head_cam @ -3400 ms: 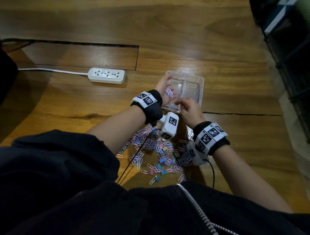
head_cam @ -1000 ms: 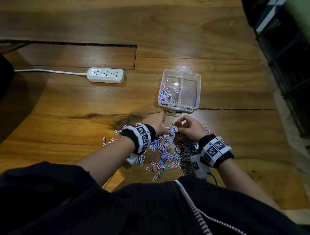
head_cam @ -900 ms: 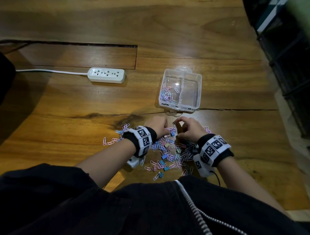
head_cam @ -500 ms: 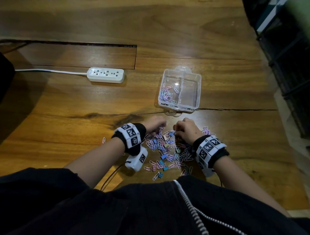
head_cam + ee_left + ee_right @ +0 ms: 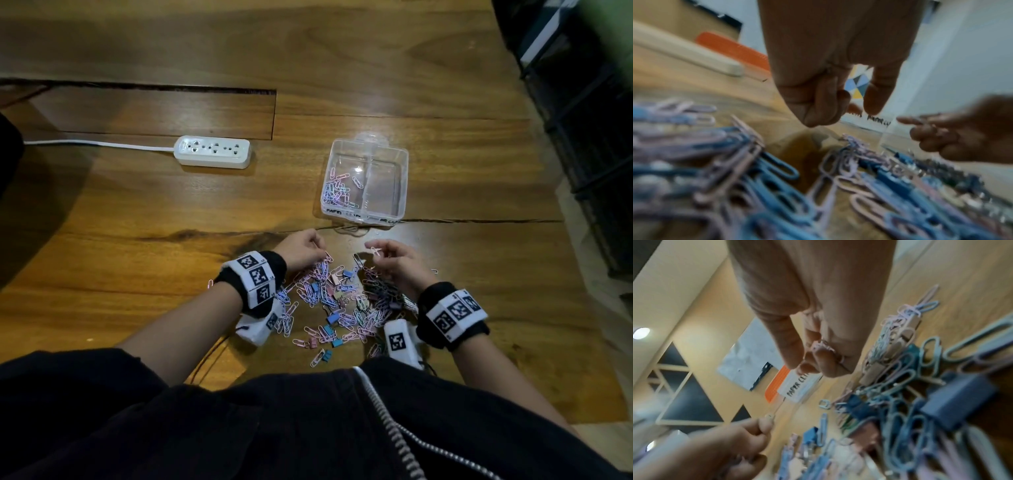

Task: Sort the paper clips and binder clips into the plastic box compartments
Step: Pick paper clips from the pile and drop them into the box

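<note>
The paper clips (image 5: 318, 294) lie mixed with binder clips (image 5: 333, 318) in a loose heap on the wooden surface (image 5: 137, 212), just before the person; the plastic box (image 5: 365, 181) stands a little beyond the heap, its left compartment holding a batch of paper clips, its right compartment seemingly bare. The right hand (image 5: 399, 265) hovers over the far edge of the heap with its fingers (image 5: 818, 352) curled and pinching a pink paper clip (image 5: 821, 344); the left hand (image 5: 303, 251) pinches a pale clip (image 5: 769, 414) between thumb and forefinger.

These clips should handle as very light, thin, springy wire, smooth-coated and apt to hook into one another, so a lifted one may drag neighbours; a fingertip pinch across the flat loops looks best; the binder clips are stiffer and blockier, best taken by the coloured body.

The head view gives the layout: heap, box and both compartments; it leaves the pinched clips as specks. The right wrist view shows the pink clip in the curled fingers and a "PAPER CLIP" label on the box wall; the left wrist view is blurred, and what its own fingers hold cannot be told there.
</note>
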A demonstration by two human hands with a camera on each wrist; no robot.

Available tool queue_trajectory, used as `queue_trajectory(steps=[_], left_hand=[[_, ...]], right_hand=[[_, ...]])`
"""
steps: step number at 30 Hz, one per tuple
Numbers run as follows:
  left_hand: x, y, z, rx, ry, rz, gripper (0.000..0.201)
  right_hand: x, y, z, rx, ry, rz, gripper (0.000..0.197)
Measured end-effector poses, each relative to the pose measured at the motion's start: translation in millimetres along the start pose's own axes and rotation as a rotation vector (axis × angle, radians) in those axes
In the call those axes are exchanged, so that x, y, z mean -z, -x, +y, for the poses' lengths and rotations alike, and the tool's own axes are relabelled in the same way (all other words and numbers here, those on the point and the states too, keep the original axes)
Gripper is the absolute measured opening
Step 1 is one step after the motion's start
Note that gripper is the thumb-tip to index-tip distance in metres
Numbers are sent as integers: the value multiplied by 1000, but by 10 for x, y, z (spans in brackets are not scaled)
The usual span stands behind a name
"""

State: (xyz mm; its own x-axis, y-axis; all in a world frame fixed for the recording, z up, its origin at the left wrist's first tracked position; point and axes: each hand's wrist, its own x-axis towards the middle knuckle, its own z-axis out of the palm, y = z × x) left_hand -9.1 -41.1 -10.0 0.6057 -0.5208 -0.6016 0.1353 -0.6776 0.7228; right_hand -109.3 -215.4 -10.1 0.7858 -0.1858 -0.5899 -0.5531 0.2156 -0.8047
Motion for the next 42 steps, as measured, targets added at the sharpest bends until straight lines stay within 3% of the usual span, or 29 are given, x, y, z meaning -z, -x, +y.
queue_trajectory(steps=[1, 4, 7, 13, 16, 20, 24, 26, 28, 31, 33, 37, 39, 42], left_hand=[[7, 7, -9, -23, -139, 2, 10], [40, 2, -46, -98, -518, -25, 45], [31, 29, -22, -161, -737, 9, 39], [-116, 57, -65, -183, -844, -11, 33], [-127, 59, -95, -153, -781, -56, 30], [-30, 63, -92, -140, -486, -87, 21], [90, 82, -85, 63, 296, -60, 24], [129, 103, -108, 91, 611, -52, 22], [145, 123, -135, 92, 742, -70, 21], [145, 126, -133, 102, 757, -96, 20], [126, 111, -115, 118, 599, -74, 20], [44, 59, -135, 68, -143, 107, 19], [-23, 80, -117, 49, -434, 188, 26], [-134, 70, -72, 4, -721, 225, 36]], right_hand=[[-2, 1, -10, -34, -63, -20, 23], [-42, -17, -31, -110, -237, -48, 22], [-127, -38, -49, -117, -209, -31, 24], [-394, -28, 50, 98, 592, 5, 17], [-480, -44, 117, 195, 872, 18, 32], [-490, -50, 98, 223, 985, -2, 30], [-403, -62, 48, 213, 1112, -32, 31], [-409, -45, 42, 218, 1119, -58, 32], [-442, -37, 61, 234, 1152, -79, 35], [-481, -39, 73, 280, 1212, -85, 32], [-472, -52, 77, 288, 1270, -111, 29], [-446, -45, 138, 226, 1259, -145, 14], [-434, -14, 130, 229, 1128, -100, 12], [-315, 25, 68, 145, 724, 4, 21]])
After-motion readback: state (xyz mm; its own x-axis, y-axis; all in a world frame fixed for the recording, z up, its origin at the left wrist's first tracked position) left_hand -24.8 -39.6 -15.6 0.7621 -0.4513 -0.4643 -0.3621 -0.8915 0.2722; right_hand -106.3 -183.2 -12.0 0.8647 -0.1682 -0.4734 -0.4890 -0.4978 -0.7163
